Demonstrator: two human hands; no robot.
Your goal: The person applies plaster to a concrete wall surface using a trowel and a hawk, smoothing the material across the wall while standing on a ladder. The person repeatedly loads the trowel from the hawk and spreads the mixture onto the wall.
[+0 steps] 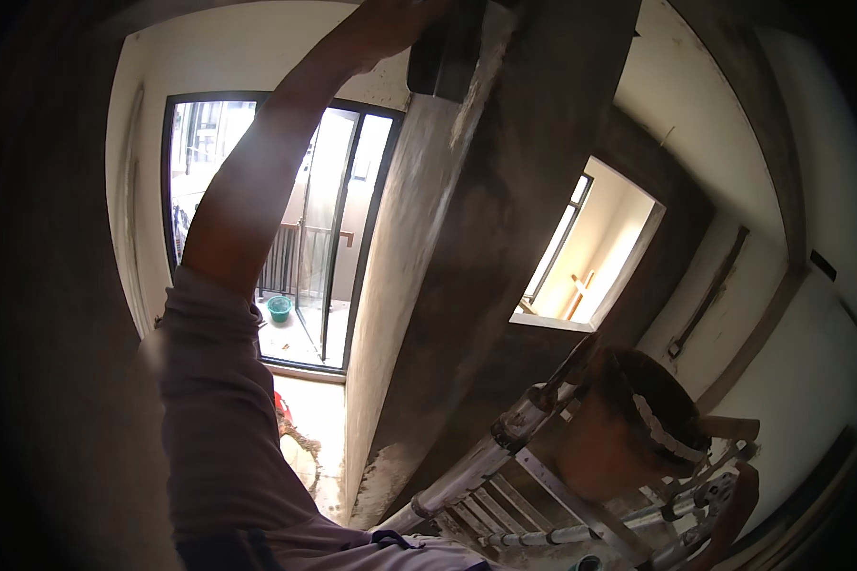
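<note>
My left arm stretches up across the view, and my left hand point(386, 33) is partly cut off at the top edge. It is closed on a flat, dark plastering trowel point(445, 52), whose blade lies against the corner edge of a grey plastered wall point(514, 143). The pale side face point(405, 228) of that wall runs down below the blade. At the lower right, my right hand point(743, 490) is beside the top of a metal folding ladder point(533, 419); shadow hides its fingers. A bucket point(600, 428) with a plaster-crusted rim sits tilted in view on the ladder.
A dark-framed glass door point(338, 238) stands partly open at the left, with a green bucket point(279, 308) and a railing point(276, 262) beyond it. A window opening point(590, 252) cuts through the wall on the right. Something red point(282, 409) lies on the floor below.
</note>
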